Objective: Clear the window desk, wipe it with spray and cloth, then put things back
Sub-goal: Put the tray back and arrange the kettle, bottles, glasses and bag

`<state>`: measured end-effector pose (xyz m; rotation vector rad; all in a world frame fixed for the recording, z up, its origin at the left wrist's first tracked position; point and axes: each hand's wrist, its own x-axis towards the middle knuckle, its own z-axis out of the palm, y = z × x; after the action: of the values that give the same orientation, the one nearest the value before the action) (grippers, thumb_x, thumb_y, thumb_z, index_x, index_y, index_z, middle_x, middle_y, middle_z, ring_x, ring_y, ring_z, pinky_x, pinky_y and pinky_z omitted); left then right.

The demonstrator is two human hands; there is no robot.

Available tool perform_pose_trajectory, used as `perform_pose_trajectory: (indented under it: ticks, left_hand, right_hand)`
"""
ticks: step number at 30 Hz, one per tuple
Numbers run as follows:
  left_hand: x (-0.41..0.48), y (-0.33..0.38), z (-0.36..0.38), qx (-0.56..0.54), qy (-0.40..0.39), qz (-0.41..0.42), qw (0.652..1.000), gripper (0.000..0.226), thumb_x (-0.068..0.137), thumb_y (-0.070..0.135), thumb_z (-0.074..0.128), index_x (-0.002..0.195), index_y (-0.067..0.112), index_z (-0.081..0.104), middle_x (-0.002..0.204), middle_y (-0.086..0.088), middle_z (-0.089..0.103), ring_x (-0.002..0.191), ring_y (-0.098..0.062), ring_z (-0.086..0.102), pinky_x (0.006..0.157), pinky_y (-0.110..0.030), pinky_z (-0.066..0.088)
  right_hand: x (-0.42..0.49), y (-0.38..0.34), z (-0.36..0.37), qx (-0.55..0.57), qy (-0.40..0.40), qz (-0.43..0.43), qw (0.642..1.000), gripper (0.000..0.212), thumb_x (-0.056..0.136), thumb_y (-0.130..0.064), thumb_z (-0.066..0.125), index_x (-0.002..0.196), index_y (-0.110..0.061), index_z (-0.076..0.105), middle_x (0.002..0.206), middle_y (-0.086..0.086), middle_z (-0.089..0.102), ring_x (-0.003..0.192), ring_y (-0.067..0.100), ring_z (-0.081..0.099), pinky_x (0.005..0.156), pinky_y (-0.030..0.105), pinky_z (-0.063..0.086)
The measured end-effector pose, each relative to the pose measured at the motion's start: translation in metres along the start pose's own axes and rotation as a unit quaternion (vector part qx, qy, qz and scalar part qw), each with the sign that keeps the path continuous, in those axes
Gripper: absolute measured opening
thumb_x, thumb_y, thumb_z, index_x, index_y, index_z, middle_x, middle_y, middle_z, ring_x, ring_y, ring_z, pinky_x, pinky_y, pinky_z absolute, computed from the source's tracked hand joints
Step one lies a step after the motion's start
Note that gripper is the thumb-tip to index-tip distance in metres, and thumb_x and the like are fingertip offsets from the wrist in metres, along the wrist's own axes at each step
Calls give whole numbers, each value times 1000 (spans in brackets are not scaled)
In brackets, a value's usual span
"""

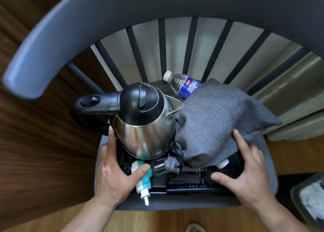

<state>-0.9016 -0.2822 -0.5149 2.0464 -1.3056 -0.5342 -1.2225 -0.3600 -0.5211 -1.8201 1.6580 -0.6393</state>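
Chair (157, 2) seen from above, its backrest at the far side. Tray (233, 163) sits on the seat.
- Kettle (145, 131) stands upright on the tray's left half, handle pointing left and spout right.
- Fabric bag (213, 119) lies right of the kettle, touching it and covering the tray's right half.
- Water bottle (182, 83) lies behind both, partly under the bag.
- Spray bottle (142, 182) lies at the tray's front left, its nozzle past the front edge.
- A bottle cap (223, 163) sticks out from under the bag's front.
- Left hand (114, 175) at the tray's left edge, thumb on the spray bottle.
- Right hand (249, 177) at the right edge, fingers touching the bag.
- Bin (308, 200) on the floor to the right.
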Motion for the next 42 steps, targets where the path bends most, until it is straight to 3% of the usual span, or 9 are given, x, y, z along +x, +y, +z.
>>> perform_pose_trajectory:
  ticks: [5,9,13,16,18,23,28,36,42]
  left_hand:
    - [-28,10,-20,-5,-12,-26,1000,141,55,99,55,164,18,16,147,-18,48,135,-34,47,111,-46,42]
    - [-49,39,-49,-11,-11,-33,999,138,56,86,66,163,10,21,136,-17,52,127,-27,49,107,-28,36]
    - [-67,81,-89,-18,-1,-29,999,131,58,71,70,164,15,18,138,-15,53,129,-24,49,108,-32,38]
    - [-85,116,-121,-34,15,-24,999,129,60,68,71,163,12,18,139,-10,50,129,-11,44,110,-23,32]
    - [-96,142,-143,-56,17,-24,998,128,62,68,72,163,12,18,139,-6,48,129,-9,42,112,-27,33]
    - [-123,202,-198,-80,29,-20,996,128,64,67,77,164,16,15,136,-15,54,129,-29,54,109,-54,44]
    - [-146,263,-251,-90,61,-15,994,129,64,68,78,164,12,17,135,-13,54,129,-23,53,110,-44,46]
    - [-156,310,-334,-97,113,4,989,128,66,90,62,164,20,18,126,3,50,117,-14,54,99,-33,46]
    - [-149,295,-393,-81,148,5,986,124,66,73,74,165,29,14,138,-5,55,124,-23,58,101,-49,53]
  right_hand:
    - [-27,-15,-27,-7,-6,1,1000,120,44,-102,55,151,-61,18,108,4,46,111,26,45,98,36,37]
    - [-45,-40,-58,-15,-3,-6,1000,118,46,-101,55,151,-62,18,109,5,47,108,27,45,101,44,40]
    - [-60,-75,-103,-3,-9,-19,1000,117,50,-99,56,153,-55,22,115,9,49,109,26,45,104,34,35]
    - [-72,-105,-142,-4,-19,-23,1000,119,51,-98,58,154,-46,28,123,10,51,113,26,46,105,30,33]
    - [-80,-128,-171,-3,-27,-28,999,119,51,-97,59,154,-45,29,126,10,52,116,26,45,105,28,32]
    - [-92,-183,-248,6,-35,-51,998,114,53,-96,60,152,-49,29,138,7,51,122,28,46,108,22,27]
    - [-103,-235,-314,-6,-34,-88,996,115,54,-98,56,152,-43,31,137,8,52,123,28,47,108,24,28]
    - [-114,-318,-364,6,-25,-124,992,108,50,-90,64,147,-60,27,134,-1,49,123,13,40,110,16,23]
    - [-103,-382,-346,10,-24,-178,984,106,53,-99,53,147,-59,27,132,4,52,121,19,43,108,29,29]
